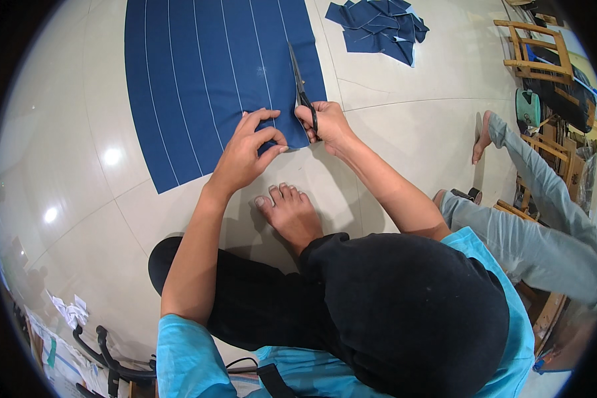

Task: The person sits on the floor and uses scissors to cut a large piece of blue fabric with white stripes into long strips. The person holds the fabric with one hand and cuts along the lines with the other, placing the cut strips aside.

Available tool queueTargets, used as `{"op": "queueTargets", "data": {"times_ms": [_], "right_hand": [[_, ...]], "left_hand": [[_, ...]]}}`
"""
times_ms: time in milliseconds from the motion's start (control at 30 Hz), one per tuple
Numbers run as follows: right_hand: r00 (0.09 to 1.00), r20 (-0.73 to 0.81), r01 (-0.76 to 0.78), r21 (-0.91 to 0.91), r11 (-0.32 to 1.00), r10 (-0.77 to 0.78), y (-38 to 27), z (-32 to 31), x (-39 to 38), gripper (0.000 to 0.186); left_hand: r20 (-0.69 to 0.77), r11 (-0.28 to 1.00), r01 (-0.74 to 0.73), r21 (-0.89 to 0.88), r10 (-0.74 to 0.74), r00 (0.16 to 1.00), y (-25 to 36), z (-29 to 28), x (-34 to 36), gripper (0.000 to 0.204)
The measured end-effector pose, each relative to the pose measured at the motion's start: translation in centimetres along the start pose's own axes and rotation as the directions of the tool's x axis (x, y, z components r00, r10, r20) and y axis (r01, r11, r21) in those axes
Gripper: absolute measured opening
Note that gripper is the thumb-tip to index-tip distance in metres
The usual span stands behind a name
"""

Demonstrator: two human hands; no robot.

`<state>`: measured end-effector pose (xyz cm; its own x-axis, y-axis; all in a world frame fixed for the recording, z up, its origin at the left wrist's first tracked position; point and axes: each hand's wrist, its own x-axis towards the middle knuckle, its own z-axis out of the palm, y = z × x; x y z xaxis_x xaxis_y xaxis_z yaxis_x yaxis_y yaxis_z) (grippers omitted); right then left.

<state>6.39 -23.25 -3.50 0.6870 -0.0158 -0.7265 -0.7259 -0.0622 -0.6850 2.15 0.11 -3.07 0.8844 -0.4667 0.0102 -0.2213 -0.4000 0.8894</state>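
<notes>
A large piece of dark blue fabric (199, 73) with several pale lines running lengthwise lies flat on the floor in front of me. My right hand (326, 125) is wrapped round the handles of a pair of scissors (300, 79), black-handled with long dark blades pointing away from me. The blades lie along the fabric near its right side, by a cut that starts at the near edge. My left hand (249, 146) pinches the fabric's near edge between thumb and forefinger, just left of the cut, its other fingers curled above the cloth.
A heap of blue fabric pieces (381, 26) lies at the far right. My bare foot (288, 209) rests just short of the fabric. Another person's legs in grey trousers (530, 232) extend in from the right, near a wooden stool (537, 50). Black chair parts (109, 355) stand at the lower left.
</notes>
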Motion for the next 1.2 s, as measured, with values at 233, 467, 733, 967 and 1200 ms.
{"op": "queueTargets", "data": {"times_ms": [233, 467, 733, 967, 1200], "right_hand": [[1.000, -0.023, -0.005, 0.026, 1.000, 0.005, 0.0, 0.3, 0.0, 0.025], [1.000, -0.012, -0.027, 0.056, 0.998, 0.028, -1.4, 0.3, 0.3, 0.029], [1.000, -0.005, -0.015, 0.039, 0.999, 0.016, -1.9, 0.5, 1.3, 0.027], [1.000, -0.003, 0.004, 0.061, 0.998, -0.004, -1.6, 0.6, 1.7, 0.027], [1.000, 0.000, -0.004, 0.072, 0.997, 0.004, -1.7, 0.8, 1.5, 0.025]], "left_hand": [[0.010, 1.000, 0.008, -0.003, -0.008, 1.000, -0.1, 0.0, 0.1, 0.012], [0.009, 1.000, 0.007, -0.008, -0.006, 1.000, -0.1, -0.1, 0.0, 0.011], [0.021, 1.000, 0.002, -0.011, -0.002, 1.000, -0.2, -0.1, 0.0, 0.011], [0.019, 1.000, 0.015, -0.017, -0.014, 1.000, -0.2, -0.2, 0.0, 0.012], [0.030, 0.999, 0.029, -0.036, -0.028, 0.999, -0.3, -0.2, -0.1, 0.013]]}}
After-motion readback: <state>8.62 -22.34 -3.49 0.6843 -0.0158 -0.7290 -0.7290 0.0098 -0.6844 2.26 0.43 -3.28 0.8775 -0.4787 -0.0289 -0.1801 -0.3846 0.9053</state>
